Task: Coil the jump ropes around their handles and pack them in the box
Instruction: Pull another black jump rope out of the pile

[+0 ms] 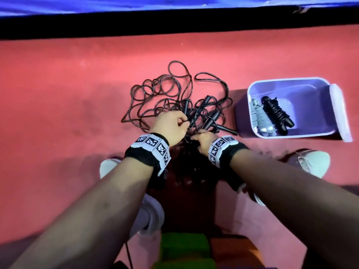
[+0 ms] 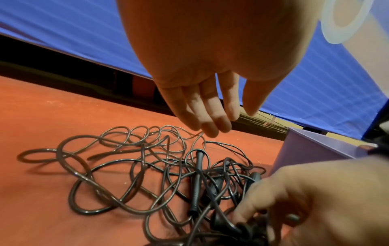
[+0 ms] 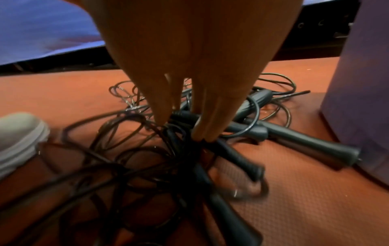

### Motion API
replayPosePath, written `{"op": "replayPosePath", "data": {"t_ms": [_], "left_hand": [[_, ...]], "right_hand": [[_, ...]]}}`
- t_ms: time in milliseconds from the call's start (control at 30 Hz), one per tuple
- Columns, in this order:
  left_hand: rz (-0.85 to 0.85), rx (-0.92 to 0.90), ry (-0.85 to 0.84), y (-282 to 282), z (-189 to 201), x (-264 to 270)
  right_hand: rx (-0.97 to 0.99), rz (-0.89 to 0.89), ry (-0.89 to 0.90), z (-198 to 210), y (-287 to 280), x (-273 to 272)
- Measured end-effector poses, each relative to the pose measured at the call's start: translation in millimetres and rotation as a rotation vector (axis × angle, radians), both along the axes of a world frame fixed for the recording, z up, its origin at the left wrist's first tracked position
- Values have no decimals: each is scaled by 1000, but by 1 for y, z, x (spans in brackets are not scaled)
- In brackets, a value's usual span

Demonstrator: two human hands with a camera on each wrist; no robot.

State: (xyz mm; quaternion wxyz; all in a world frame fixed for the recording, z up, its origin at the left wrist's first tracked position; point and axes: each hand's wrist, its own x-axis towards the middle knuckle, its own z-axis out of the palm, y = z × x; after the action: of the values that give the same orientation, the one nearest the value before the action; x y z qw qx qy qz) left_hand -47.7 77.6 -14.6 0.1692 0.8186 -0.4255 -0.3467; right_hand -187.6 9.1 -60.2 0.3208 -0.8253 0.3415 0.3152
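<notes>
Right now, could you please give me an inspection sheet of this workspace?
Surface: red mat, bare around the ropes.
Job's things: tangled black ropes with loose handles lie left of the purple box; inside it, a coiled black rope and a coiled grey rope.
Clutter: nothing seen.
Hands: left hand pinches a strand; right hand reaches into the tangle, grip unclear.
Cables: nothing seen apart from the ropes.
Surroundings: blue sheet beyond the mat; white shoes.

Red mat (image 1: 58, 94), white shoes (image 1: 312, 162)
</notes>
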Motion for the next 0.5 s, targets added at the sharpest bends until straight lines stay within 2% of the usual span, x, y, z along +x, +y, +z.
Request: {"op": "replayPosePath", "data": {"t_ms": [133,233,400,500], "left_hand": [[47,-10,2,0,0,9],[99,23,-39,-4,12,15],[100,-8,37,-15,65,13],[216,-124,159,-22,108,9]], "right_hand": [[-94,-42,-50,11,-5,10],[-162,-134,-216,39,-12,19],[-222,-252,-494,105,-11,29],[-221,-327,-632,146,-5,31]]}}
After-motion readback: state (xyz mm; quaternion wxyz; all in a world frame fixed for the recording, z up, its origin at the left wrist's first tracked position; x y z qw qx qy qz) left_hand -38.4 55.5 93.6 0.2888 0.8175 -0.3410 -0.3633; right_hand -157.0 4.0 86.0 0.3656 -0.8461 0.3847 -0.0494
